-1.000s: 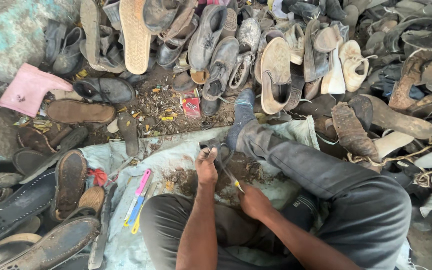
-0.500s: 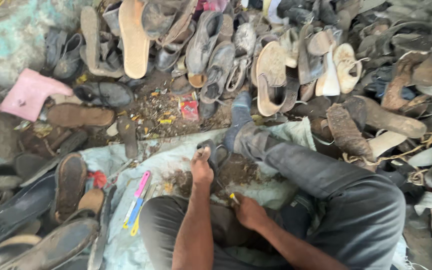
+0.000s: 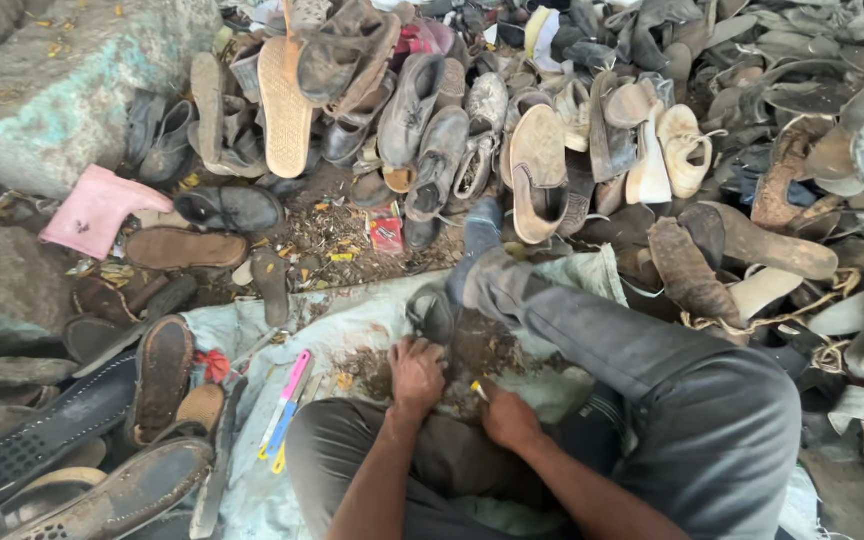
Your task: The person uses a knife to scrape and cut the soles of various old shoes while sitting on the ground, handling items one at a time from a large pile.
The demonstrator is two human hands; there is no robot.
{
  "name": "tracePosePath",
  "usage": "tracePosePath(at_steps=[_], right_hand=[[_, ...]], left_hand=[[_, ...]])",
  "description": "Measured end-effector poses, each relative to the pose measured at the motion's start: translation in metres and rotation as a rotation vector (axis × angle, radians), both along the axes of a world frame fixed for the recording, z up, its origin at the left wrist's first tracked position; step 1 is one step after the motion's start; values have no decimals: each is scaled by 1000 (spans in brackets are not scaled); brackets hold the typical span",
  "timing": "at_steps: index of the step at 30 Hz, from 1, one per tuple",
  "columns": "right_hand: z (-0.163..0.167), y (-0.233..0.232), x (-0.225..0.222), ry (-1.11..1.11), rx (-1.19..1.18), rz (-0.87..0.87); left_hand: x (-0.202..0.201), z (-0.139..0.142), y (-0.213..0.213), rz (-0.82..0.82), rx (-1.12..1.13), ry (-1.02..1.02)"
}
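The ground (image 3: 352,235) is bare dirt strewn with scraps and dry bits. A great heap of worn shoes (image 3: 572,130) and loose soles covers the top and right of the scene, grey, brown and cream. At the upper left stands a rough stone block (image 3: 62,90) with a greenish tint, a second rock (image 3: 2,280) below it. A pink boot (image 3: 97,210) lies beside the block. A pale woven sheet (image 3: 342,320) is spread over the dirt, with dark sandals (image 3: 152,380) along its left edge. The light is flat, soft daylight.

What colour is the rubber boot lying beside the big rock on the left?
Pink; the boot shows in the head view, the only one.
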State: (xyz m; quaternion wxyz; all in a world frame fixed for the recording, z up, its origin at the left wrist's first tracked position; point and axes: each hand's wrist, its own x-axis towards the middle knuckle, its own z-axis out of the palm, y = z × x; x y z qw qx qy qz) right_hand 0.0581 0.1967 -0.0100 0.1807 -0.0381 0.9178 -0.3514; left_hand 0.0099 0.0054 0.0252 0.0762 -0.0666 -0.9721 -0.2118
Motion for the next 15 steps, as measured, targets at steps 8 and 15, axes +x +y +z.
tracePosePath(at_steps=[8,15], right_hand=[[18,23,-42,-56,23,49],[16,-8,-76,-54,-42,91]], left_hand=[[-11,-22,17,29,123,162],[-35,-34,5,115,271,180]])
